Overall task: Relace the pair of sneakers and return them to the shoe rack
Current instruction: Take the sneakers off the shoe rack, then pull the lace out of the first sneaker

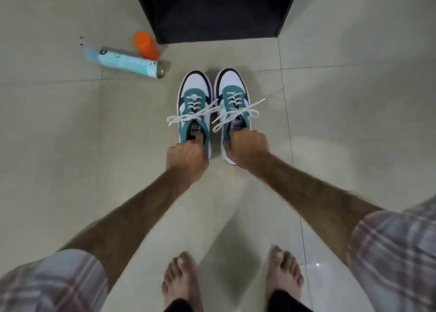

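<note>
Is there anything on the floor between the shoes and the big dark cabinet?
No. In the head view, only bare floor tiles lie between the sneakers and the dark cabinet.

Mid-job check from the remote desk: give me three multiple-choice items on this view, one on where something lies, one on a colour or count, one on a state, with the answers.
1. Where does the spray can lie?
A. On the floor, ahead and left of the sneakers
B. Inside the dark cabinet
C. Between the person's feet

2. What colour is the cap standing beside the can?
A. Blue
B. Orange
C. Black

3. What state are the laces in?
A. Pulled out entirely
B. Threaded but hanging loose
C. Threaded and tied in bows

Answers:
1 A: the can lies on its side on the tiles, left of the dark cabinet.
2 B: the cap is bright orange.
3 C: the left sneaker and right sneaker both show bows, while the left hand and right hand grip their heel openings.
</note>
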